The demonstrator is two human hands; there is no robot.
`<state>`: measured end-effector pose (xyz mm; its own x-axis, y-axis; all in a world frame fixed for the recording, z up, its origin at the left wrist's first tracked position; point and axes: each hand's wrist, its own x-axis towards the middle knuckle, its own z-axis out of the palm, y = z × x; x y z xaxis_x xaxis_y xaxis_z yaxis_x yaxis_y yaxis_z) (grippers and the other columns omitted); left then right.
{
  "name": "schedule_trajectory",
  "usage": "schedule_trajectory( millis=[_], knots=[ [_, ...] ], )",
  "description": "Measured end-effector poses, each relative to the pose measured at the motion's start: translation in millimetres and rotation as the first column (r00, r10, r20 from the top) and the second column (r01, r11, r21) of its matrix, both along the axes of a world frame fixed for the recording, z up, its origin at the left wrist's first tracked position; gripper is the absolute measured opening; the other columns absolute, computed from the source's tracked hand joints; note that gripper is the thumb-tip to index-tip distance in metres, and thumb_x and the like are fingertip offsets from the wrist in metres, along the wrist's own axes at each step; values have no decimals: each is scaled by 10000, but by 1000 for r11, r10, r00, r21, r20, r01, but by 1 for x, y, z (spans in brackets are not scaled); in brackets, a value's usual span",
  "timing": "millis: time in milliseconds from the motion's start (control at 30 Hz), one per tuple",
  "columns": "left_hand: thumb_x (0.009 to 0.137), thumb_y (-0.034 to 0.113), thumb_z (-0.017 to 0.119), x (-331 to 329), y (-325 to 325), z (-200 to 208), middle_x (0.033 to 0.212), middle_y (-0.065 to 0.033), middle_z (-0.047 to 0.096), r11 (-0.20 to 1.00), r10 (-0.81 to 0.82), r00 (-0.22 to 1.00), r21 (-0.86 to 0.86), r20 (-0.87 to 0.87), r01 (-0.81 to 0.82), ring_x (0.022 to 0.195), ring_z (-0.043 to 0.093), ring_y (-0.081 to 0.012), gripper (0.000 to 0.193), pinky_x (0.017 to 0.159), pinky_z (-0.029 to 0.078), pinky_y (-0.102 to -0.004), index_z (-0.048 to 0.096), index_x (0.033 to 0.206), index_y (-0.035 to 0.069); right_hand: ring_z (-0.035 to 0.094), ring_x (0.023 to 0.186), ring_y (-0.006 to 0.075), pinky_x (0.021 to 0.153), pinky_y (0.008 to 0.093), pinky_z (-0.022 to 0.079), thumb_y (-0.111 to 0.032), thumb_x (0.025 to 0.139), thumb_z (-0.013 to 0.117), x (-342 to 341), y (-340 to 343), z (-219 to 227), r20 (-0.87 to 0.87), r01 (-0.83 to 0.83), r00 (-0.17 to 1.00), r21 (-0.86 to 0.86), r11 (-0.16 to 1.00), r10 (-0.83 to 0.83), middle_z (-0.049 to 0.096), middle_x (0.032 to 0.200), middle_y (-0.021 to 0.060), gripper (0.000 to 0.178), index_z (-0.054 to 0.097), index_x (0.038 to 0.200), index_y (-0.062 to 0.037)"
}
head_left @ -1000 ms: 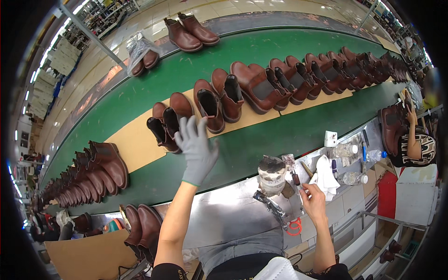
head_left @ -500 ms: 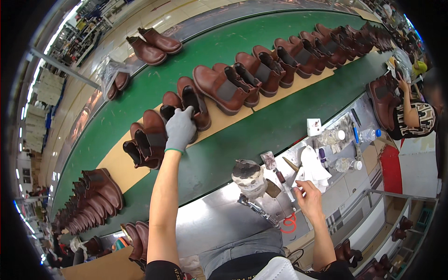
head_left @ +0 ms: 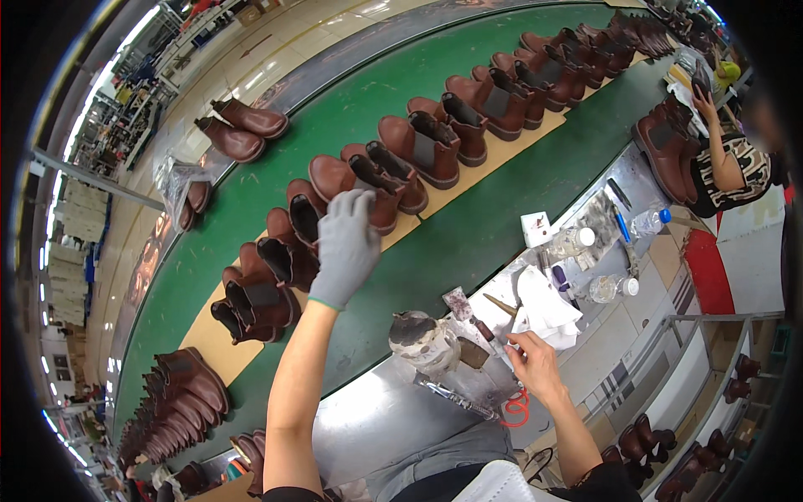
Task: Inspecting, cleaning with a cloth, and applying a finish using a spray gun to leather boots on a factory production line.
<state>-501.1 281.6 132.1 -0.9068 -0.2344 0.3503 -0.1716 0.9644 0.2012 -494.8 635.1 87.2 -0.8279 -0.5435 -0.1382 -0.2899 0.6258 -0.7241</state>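
My left hand (head_left: 345, 251), in a grey glove, reaches over a row of brown ankle boots. Its fingers look extended and close together, at the heel side of a brown boot (head_left: 331, 176), overlapping it in view; contact is unclear. Just left of the glove stands another boot (head_left: 303, 209) with its dark opening turned toward me. My bare right hand (head_left: 535, 361) is low over the metal bench, thumb and fingers pinched together near a brush (head_left: 483, 330) with a pale handle end. Whatever may be between those fingertips is too small to make out.
The boots stand on tan cardboard (head_left: 493, 186) along a green belt (head_left: 468, 226). A stained jar (head_left: 422, 343), white cloth (head_left: 544, 301) and plastic bottles (head_left: 573, 243) crowd the bench. At right a person (head_left: 736, 167) works beside tall brown boots (head_left: 667, 155).
My left hand has come off one boot and moved right along the row. My right hand stays pinched near the brush. The whole view has shifted slightly.
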Motion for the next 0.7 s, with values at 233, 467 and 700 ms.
schedule_trajectory(
  millis=[233,467,700],
  knots=[
    [704,133,632,-64,4,-32,1031,-117,472,999,41,983,-35,181,-36,954,532,-296,599,718,460,-429,446,1272,168,584,547,200,524,309,469,-71,800,660,0,11,-10,-92,-56,994,-47,997,52,626,822,92,182,644,973,-18],
    [754,188,643,-69,-2,-50,945,-116,492,996,81,995,-27,63,-80,869,550,-298,453,666,454,-420,484,1177,167,620,698,296,611,379,497,-100,793,650,-21,4,9,-109,-103,989,11,995,104,609,817,119,180,641,961,-35],
    [750,167,622,-40,-1,-53,891,-116,495,998,57,998,31,18,-57,848,533,-303,269,665,423,-437,535,1001,126,606,800,280,613,389,523,-146,822,613,-75,-27,20,-314,-518,784,145,843,535,573,891,109,210,599,1010,-53]
  ],
)
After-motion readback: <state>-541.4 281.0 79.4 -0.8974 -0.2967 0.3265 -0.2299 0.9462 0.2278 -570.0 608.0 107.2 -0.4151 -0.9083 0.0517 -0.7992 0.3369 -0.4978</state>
